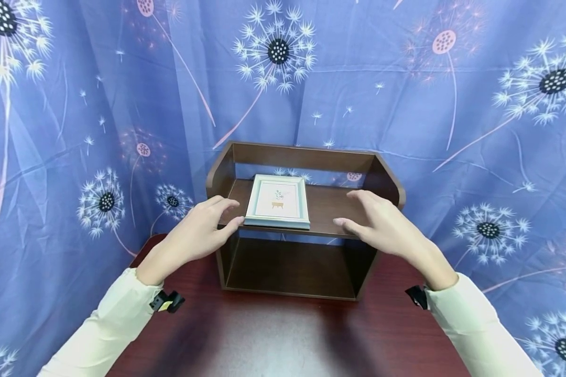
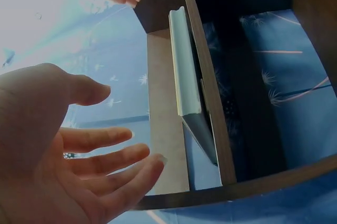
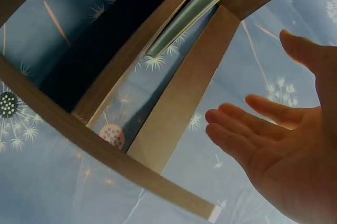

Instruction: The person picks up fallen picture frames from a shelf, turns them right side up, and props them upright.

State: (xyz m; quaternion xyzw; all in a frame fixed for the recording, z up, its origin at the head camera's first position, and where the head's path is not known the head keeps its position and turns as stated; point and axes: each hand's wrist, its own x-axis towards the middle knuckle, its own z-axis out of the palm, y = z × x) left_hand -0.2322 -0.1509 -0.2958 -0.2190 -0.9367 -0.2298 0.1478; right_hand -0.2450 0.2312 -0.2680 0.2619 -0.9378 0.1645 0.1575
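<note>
A picture frame point(image 1: 277, 201) with a pale blue-green border lies flat on the upper board of a dark brown wooden shelf point(image 1: 327, 205). Its print shows a small plant above a tan stool-like shape. My left hand point(image 1: 199, 229) hovers by the frame's left front corner, fingers spread and relaxed. In the left wrist view, a gap separates that hand point(image 2: 89, 145) from the picture frame point(image 2: 185, 66). Off to the right of the frame, my right hand point(image 1: 384, 222) hangs over the shelf's front, holding nothing. The right wrist view shows its fingers point(image 3: 237, 129) loosely extended.
The shelf stands on a glossy reddish-brown table point(image 1: 273, 335), with a lower compartment point(image 1: 287, 267) under the upper board and raised side panels. Behind and at both sides hangs a blue curtain point(image 1: 358, 94) printed with dandelions. Dark straps with small devices point(image 1: 167, 301) sit at the sleeve cuffs.
</note>
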